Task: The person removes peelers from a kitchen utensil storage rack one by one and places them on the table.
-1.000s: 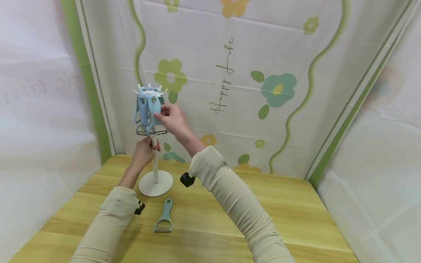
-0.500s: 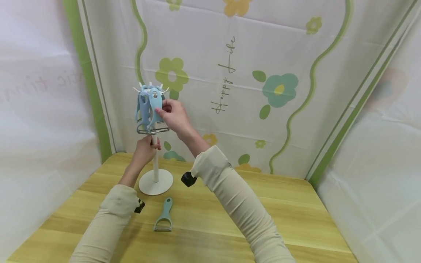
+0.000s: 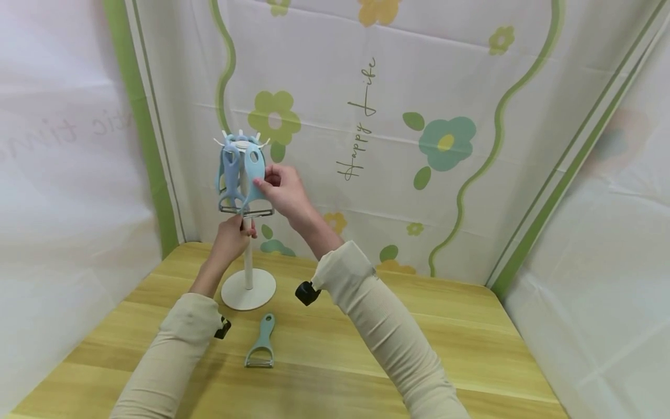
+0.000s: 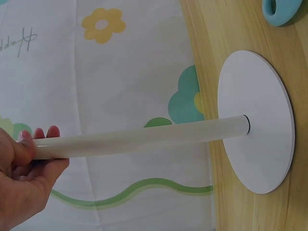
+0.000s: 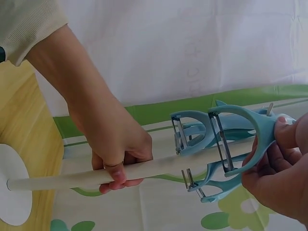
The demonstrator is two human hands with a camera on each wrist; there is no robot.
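At the right hand: light-blue peeler, pinched, beside white hooks; whether hung, unclear. Below it: left hand, clamped round the pole. Advisable: firm bracing, peeler square to the hooks.

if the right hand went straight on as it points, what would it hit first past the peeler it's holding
Past the light blue peeler it pinches, the right hand would probably meet the darker blue peeler hanging to its left; depth is unclear, so the white pole might come first.
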